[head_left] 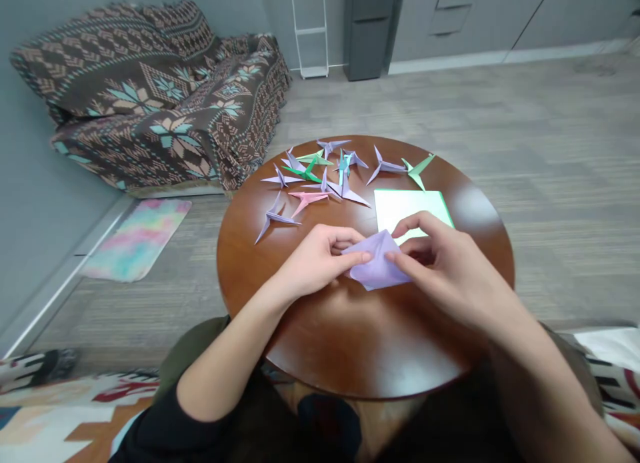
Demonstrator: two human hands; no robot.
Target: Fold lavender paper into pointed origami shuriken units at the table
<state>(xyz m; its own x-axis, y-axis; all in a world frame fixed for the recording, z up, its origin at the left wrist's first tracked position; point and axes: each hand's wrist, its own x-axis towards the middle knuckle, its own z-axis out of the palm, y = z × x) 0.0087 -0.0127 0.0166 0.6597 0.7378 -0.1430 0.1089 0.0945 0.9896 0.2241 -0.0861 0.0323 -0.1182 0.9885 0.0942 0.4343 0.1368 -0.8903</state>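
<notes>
Between my two hands is a partly folded sheet of purple origami paper [379, 266], held over the middle of the round table. My left hand [333, 256] pinches its left side, thumb on top and fingers beneath. On the right, my right hand [433, 256] grips the other side, its thumb pressing the top face and its index finger raised near the upper corner. Just behind the purple paper lies a stack of pale paper [410, 206] with a green edge, partly hidden by my right hand.
Several folded paper cranes in purple, green and pink, including a pink one [307, 198] and a light green one [419, 170], stand along the far side of the brown table [380, 343]. Beyond it are a patterned sofa [170, 103] and a pastel mat [140, 240].
</notes>
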